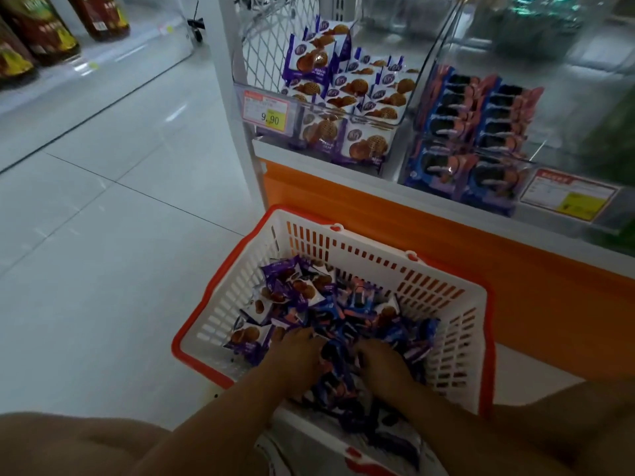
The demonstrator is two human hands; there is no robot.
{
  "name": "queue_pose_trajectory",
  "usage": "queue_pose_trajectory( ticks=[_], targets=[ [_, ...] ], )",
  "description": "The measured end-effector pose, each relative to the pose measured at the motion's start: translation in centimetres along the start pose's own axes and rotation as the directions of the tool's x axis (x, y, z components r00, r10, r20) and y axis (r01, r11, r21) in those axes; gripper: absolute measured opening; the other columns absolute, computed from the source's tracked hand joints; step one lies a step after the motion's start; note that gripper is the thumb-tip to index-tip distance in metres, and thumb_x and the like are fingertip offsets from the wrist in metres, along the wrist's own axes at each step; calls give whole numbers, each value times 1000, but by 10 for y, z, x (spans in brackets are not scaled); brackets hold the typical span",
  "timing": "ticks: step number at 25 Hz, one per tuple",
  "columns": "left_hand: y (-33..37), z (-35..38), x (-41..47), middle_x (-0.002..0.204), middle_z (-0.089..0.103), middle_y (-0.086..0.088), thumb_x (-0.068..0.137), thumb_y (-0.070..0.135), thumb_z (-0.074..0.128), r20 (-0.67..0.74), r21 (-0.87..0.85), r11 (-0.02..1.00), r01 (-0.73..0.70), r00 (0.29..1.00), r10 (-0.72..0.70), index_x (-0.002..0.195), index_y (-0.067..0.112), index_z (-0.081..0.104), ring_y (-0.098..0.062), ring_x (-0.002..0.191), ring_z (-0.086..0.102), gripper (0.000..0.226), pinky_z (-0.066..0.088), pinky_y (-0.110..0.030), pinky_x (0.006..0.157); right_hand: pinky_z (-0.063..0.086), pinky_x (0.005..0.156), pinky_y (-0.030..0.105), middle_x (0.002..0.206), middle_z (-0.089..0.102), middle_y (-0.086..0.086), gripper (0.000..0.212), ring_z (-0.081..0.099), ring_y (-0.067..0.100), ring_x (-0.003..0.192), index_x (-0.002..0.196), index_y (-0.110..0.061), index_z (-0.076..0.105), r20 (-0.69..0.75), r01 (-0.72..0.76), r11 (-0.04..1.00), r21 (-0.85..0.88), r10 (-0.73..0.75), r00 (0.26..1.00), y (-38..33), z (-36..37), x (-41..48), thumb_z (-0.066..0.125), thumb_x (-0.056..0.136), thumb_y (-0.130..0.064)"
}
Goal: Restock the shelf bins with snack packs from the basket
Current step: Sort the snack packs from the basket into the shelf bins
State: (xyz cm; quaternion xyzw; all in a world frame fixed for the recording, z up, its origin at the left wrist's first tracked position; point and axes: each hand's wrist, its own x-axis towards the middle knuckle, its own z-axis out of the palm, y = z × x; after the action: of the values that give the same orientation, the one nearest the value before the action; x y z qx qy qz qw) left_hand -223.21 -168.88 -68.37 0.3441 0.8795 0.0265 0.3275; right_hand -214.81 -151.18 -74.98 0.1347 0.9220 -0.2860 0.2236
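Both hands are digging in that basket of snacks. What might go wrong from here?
The basket mixes waffle packs with blue packs, so the left hand or right hand could carry one kind to the wrong bin. The waffle bin is already heaped, so added packs may slide out.

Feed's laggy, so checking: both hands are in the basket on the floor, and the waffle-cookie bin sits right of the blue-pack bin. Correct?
Not quite: the head view shows the waffle-cookie bin left of the blue-pack bin. The left hand and right hand are indeed in the basket on the floor.
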Motion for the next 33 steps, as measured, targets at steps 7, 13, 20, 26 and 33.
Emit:
queue_pose_trajectory(
  ticks=[7,13,20,26,33],
  targets=[
    [16,-41,-5,117,69,-4,98,36,55,117,-969,201,147,981,-154,126,21,60,-19,100,69,31,58,-30,78,56,77,36,110,67,14,19,67,30,96,106,1,60,155,-159,140,977,38,987,-61,-92,-15,48,93,6],
    [17,-61,-14,113,72,-3,91,23,68,4,-1000,16,6,988,-154,122,18,65,-19,99,71,31,59,-34,84,55,82,32,106,74,1,23,70,19,98,114,-15,62,-4,-7,285,958,39,999,-78,-119,-31,61,92,-10],
    [21,-76,-25,114,70,-7,94,15,63,-51,-996,-68,-61,990,-133,116,13,66,-21,102,70,22,57,-33,85,57,80,36,109,72,3,27,70,22,98,115,-20,64,-68,54,278,959,38,997,-87,-124,-33,64,89,-13],
    [19,-80,-27,112,71,-12,93,3,60,-34,-976,-209,-64,989,-146,117,8,65,-27,106,67,25,57,-33,84,50,99,49,107,73,2,25,68,22,104,114,-13,67,-68,48,395,917,36,997,-90,-114,-30,66,89,-12],
    [20,-86,-28,111,73,-5,93,18,63,-48,-980,-183,-75,988,-146,114,16,70,-23,109,66,22,55,-36,91,53,95,45,112,72,5,26,68,21,103,119,-12,64,-58,51,370,928,10,998,-90,-118,-30,60,93,-13]
  ],
)
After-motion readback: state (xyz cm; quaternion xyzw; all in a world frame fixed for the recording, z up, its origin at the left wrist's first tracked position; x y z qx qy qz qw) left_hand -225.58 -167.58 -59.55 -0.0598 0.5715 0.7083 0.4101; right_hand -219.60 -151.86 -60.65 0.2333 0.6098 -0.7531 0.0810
